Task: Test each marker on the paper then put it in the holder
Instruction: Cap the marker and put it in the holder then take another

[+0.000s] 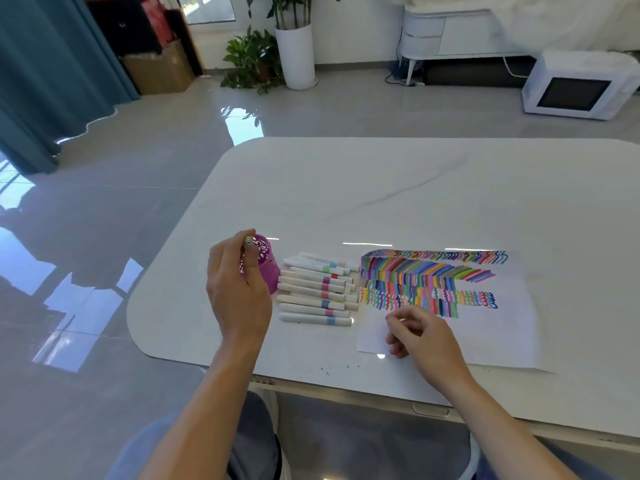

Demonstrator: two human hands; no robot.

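Observation:
My left hand point(237, 289) pinches a marker point(248, 240) upright, its tip end over the rim of the purple mesh holder point(268, 268). The hand covers the holder's left side. Several white markers point(317, 292) with coloured bands lie in a row between the holder and the paper point(485, 327), which is covered with coloured test strokes across its upper part. My right hand point(420, 337) rests on the lower left of the paper with fingers loosely curled and nothing visible in it.
The white table point(415, 188) has a rounded left edge near the holder and its front edge just below my wrists. Small ink dots point(327, 370) mark the table near the front edge. Beyond the table are a glossy floor, potted plants and a white microwave.

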